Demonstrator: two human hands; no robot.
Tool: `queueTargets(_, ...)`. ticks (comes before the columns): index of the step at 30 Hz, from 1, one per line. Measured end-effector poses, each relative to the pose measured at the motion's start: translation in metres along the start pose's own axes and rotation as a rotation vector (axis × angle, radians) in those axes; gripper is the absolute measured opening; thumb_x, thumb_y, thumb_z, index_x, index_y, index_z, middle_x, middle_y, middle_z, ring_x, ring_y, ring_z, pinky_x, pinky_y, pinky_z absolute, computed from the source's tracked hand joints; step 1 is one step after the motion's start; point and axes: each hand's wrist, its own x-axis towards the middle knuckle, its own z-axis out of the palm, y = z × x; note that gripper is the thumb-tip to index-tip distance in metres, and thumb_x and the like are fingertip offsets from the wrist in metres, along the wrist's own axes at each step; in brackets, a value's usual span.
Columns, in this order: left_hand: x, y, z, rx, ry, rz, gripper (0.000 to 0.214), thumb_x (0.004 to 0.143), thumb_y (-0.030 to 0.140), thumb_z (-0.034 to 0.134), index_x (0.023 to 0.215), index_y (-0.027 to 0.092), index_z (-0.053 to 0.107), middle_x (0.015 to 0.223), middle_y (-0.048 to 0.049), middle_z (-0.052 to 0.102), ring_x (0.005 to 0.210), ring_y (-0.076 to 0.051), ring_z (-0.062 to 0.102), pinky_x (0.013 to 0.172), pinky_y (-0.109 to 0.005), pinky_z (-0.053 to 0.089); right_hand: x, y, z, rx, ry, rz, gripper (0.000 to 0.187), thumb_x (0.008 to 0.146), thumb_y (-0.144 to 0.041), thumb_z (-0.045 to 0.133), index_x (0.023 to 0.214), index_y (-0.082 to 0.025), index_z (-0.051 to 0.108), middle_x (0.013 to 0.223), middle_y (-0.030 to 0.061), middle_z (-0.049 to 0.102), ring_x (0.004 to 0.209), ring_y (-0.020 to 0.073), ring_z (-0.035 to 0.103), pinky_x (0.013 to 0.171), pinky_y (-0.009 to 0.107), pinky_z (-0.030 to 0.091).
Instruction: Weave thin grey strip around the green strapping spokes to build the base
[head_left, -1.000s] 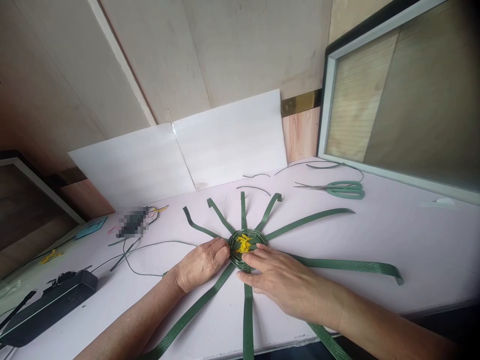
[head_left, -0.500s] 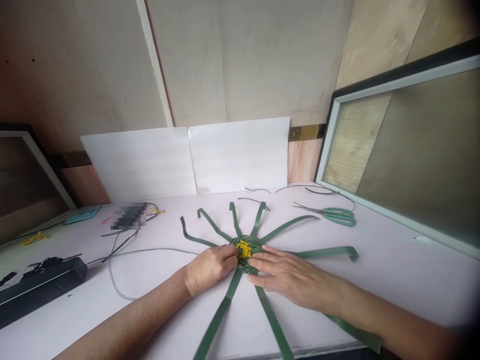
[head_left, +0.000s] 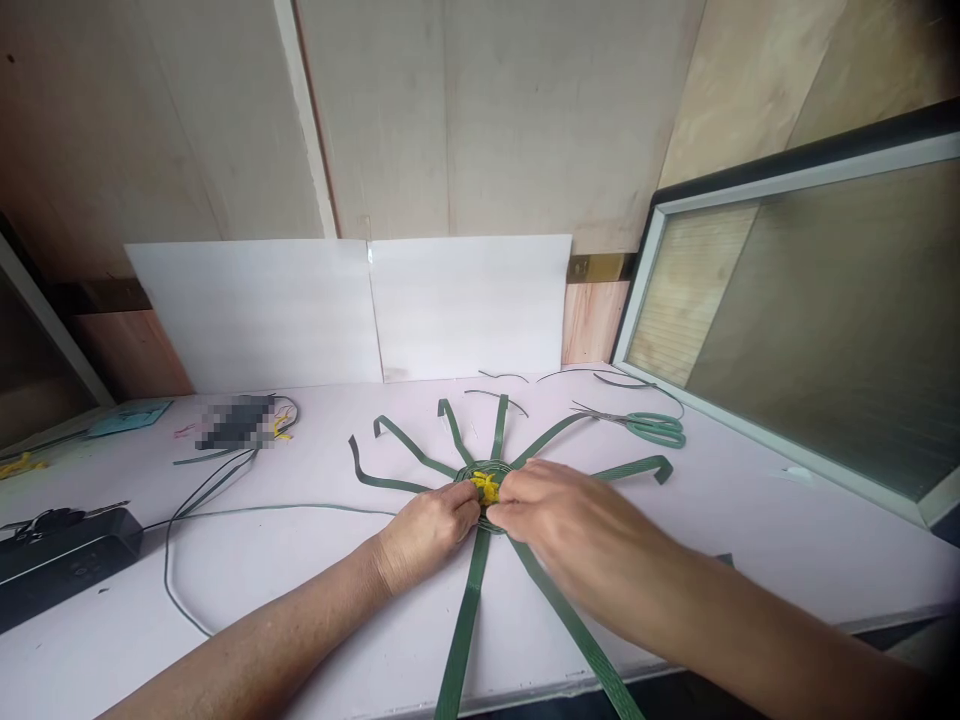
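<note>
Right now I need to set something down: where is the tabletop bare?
Roomiest: right-hand tabletop, between green-handled scissors, framed pane and right forearm. Smaller: left-front, between black box and looped cord. Crowded: the middle, where left hand and right hand meet at the coiled green centre amid radiating strips.

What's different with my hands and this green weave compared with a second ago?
The weave has turned counterclockwise, its lower strips swinging right. Your right hand went from flat, spread fingers to fingers curled in at the weave's right edge; whether it grips anything there is hidden. Your left hand stays closed on the left edge, and the scissors lie where they were.
</note>
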Motion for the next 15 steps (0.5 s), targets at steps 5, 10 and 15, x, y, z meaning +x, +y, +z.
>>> queueTargets(5, -0.001, -0.002, 0.003, -0.031, -0.011, 0.005, 0.026, 0.095, 0.009, 0.036, 0.074, 0.015, 0.050, 0.081, -0.0034, 0.054, 0.061, -0.012, 0.050, 0.051, -0.024, 0.044, 0.000, 0.026, 0.073, 0.060, 0.013, -0.058, 0.043, 0.078, 0.005, 0.043, 0.106, -0.018, 0.066, 0.092, 0.0045, 0.059, 0.086, 0.0176, 0.053, 0.088, 0.033, 0.045)
queueTargets(10, -0.003, -0.004, -0.005, -0.071, -0.011, 0.007, 0.027, 0.098, 0.013, 0.036, 0.076, 0.015, 0.051, 0.083, -0.0036, 0.054, 0.064, -0.012, 0.051, 0.054, -0.023, 0.045, -0.009, 0.038, 0.086, 0.025, 0.083, -0.154, 0.040, 0.082, 0.003, 0.042, 0.109, -0.016, 0.065, 0.099, 0.0077, 0.058, 0.090, 0.0196, 0.052, 0.087, 0.033, 0.047)
queueTargets(15, -0.006, 0.000, -0.018, -0.068, -0.058, -0.036, 0.024, 0.099, 0.018, 0.038, 0.081, 0.015, 0.054, 0.085, -0.0033, 0.053, 0.066, -0.012, 0.052, 0.056, -0.023, 0.044, -0.013, 0.040, 0.084, -0.100, 0.060, -0.204, 0.054, 0.080, 0.008, 0.039, 0.124, -0.017, 0.059, 0.097, 0.0075, 0.058, 0.090, 0.0204, 0.053, 0.083, 0.034, 0.048)
